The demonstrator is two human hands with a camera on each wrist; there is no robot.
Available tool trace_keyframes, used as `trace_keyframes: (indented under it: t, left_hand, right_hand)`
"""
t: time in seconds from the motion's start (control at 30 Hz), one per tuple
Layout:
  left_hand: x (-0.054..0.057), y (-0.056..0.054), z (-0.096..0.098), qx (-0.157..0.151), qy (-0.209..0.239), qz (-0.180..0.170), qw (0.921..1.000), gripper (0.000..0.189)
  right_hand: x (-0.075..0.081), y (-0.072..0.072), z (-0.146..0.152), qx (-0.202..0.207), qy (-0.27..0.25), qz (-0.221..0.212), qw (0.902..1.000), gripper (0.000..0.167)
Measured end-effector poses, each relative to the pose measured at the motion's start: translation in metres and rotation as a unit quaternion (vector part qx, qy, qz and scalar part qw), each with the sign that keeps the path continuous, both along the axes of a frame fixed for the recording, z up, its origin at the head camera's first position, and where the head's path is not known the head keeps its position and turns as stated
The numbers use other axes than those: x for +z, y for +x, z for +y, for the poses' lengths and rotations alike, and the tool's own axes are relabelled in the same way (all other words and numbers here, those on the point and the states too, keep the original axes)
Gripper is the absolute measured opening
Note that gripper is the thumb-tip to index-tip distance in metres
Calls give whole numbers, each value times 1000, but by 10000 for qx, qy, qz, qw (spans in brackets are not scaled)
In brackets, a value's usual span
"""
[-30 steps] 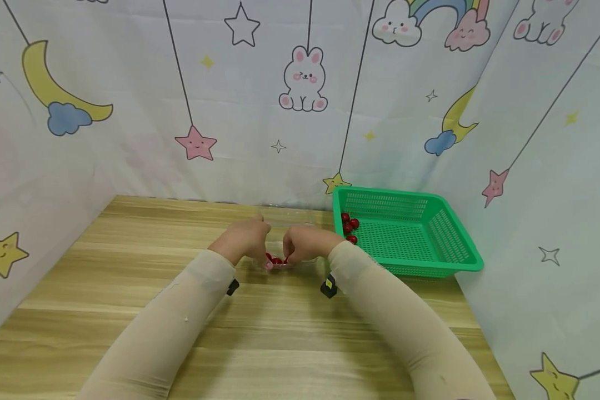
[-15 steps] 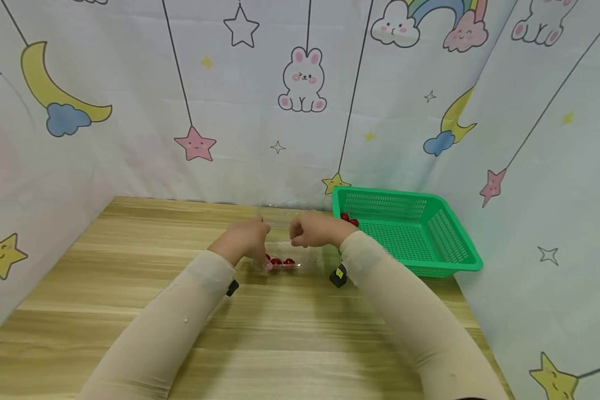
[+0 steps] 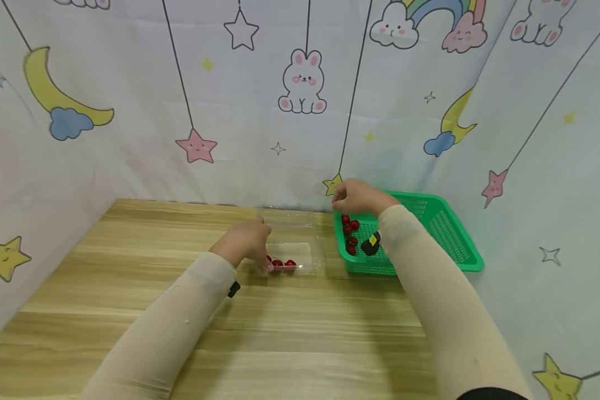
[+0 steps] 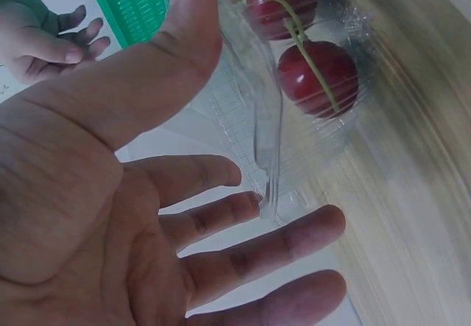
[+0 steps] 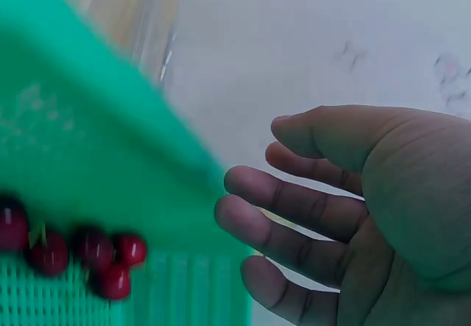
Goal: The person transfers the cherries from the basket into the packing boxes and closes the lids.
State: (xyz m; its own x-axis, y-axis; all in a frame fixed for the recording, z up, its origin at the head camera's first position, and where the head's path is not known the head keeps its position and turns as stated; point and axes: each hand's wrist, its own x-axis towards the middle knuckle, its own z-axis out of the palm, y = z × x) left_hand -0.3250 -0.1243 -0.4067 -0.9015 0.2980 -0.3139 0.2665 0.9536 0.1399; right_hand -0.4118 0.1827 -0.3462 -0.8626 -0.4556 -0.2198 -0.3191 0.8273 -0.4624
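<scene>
A clear plastic clamshell box (image 3: 305, 253) lies with its lid up at the table's middle, several red cherries (image 3: 277, 265) along its near side. My left hand (image 3: 245, 243) is at the box's left end. In the left wrist view its thumb lies by the clear rim, fingers fairly straight, close to two stemmed cherries (image 4: 318, 79); whether the thumb touches the rim I cannot tell. Over the back left corner of a green plastic basket (image 3: 472, 261) hovers my right hand (image 3: 362, 197). Its fingers are loosely bent with nothing between them, above several cherries (image 5: 93, 248) inside the basket.
The wooden table (image 3: 260, 344) reaches back to a white cartoon-printed curtain (image 3: 250, 100), which also lines both sides. The basket stands near the right-hand curtain. The box's raised clear lid (image 3: 290, 218) is toward the back curtain.
My right hand has left the box, moving right and up to the basket. A cherry it covered in the box now shows. My left hand has stayed in place.
</scene>
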Motion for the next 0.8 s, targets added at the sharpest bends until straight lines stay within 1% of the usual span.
trace_keyframes:
  t: [0.1, 0.2, 0.27, 0.37, 0.43, 0.53, 0.6, 0.7, 0.8]
  left_hand:
    - [-1, 1, -1, 48, 31, -34, 10000, 114]
    - [-2, -2, -1, 84, 3, -73, 9999, 114]
    - [-3, -3, -1, 89, 15, -93, 9999, 114]
    - [-3, -4, 0, 51, 6, -77, 10000, 114]
    - [-2, -3, 0, 47, 39, -57, 10000, 113]
    - [-1, -3, 0, 31, 42, -51, 10000, 114]
    - [-1, -3, 0, 28, 39, -49, 10000, 113]
    - [-1, -3, 0, 25, 25, -48, 10000, 113]
    - [-1, -2, 1, 41, 17, -75, 10000, 114]
  right_hand:
    - [-5, -14, 14, -134, 75, -68, 9999, 27]
    - [-10, -24, 27, -224, 137, -115, 9996, 26]
    - [-17, -32, 34, -257, 265, -118, 9992, 30]
    - [-25, -40, 42, -339, 560, -252, 9975, 30]
    - [-29, -41, 44, -453, 732, -451, 9953, 28]
    - [-37, -42, 46, -653, 750, -805, 9918, 42]
    - [-42, -42, 46, -785, 724, -958, 9897, 50]
    - [-47, -42, 47, -872, 719, -1057, 9880, 52]
    - [-53, -41, 47, -819, 740, -1145, 9873, 51]
